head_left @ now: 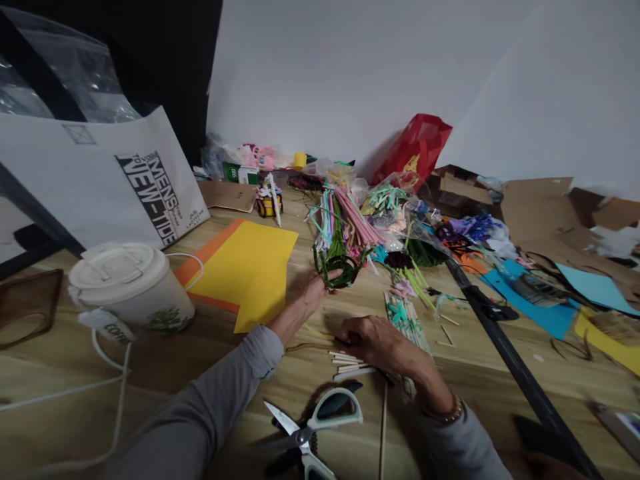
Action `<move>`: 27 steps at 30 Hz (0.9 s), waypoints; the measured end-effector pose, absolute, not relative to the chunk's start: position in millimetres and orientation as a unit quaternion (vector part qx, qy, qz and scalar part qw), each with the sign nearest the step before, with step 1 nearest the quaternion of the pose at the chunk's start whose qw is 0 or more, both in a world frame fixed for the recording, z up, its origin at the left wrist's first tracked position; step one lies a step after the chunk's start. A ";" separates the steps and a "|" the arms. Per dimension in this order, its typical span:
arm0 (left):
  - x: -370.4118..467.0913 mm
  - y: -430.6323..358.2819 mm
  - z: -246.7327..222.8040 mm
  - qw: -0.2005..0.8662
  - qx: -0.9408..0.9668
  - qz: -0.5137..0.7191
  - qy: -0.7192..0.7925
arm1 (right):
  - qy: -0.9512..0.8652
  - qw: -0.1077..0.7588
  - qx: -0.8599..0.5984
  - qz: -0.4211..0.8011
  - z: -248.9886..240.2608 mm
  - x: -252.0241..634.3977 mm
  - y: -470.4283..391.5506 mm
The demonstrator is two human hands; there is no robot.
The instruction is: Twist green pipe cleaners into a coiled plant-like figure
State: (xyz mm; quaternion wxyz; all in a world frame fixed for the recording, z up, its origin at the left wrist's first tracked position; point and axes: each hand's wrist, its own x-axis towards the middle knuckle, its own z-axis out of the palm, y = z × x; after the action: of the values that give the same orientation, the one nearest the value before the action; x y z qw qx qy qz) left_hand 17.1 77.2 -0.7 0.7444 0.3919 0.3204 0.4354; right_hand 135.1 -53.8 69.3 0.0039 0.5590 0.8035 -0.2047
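Observation:
My left hand [319, 288] is closed on the near edge of a dark green ring of fuzzy pipe cleaners [345, 270], with a finger lying across it. Just beside, my right hand [373, 339] is bent down over the table, its fingers curled together. A thin brown strand [310, 347] runs from near its fingertips to the left; whether the fingers grip it is hidden. Under and beside this hand lies a small heap of pale wooden sticks [350, 363]. Spread scissors [305, 433] with light handles rest closer to me.
Bundles of coloured pipe cleaners [350, 217] lie behind the ring. Yellow paper [263, 267] is to the left, near a lidded white cup [133, 287] with a cord and a white bag [100, 180]. A red bag [415, 150] and cardboard boxes [537, 207] stand behind.

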 end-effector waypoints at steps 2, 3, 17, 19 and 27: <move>16.9 79.2 -2.3 0.747 0.392 0.431 0.318 | 0.801 -0.001 0.558 -0.218 69.1 136.4 -54.2; 16.7 80.2 -2.8 0.748 0.394 0.430 0.317 | 0.800 -0.003 0.557 -0.222 68.5 137.3 -54.2; 12.2 82.6 4.7 0.750 0.380 0.440 0.316 | 0.801 0.056 0.574 -0.164 47.8 145.0 -49.1; 11.8 83.3 4.3 0.751 0.380 0.444 0.308 | 0.803 0.065 0.569 -0.164 43.7 142.0 -49.1; 11.7 84.3 5.3 0.747 0.382 0.443 0.314 | 0.797 0.049 0.579 -0.165 51.5 141.1 -46.9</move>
State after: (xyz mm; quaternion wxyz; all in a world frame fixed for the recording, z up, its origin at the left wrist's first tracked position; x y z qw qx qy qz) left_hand 11.7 84.3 5.3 0.7472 0.3823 0.3145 0.4434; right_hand 141.1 -46.9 51.5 0.0495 0.5786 0.7971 -0.1653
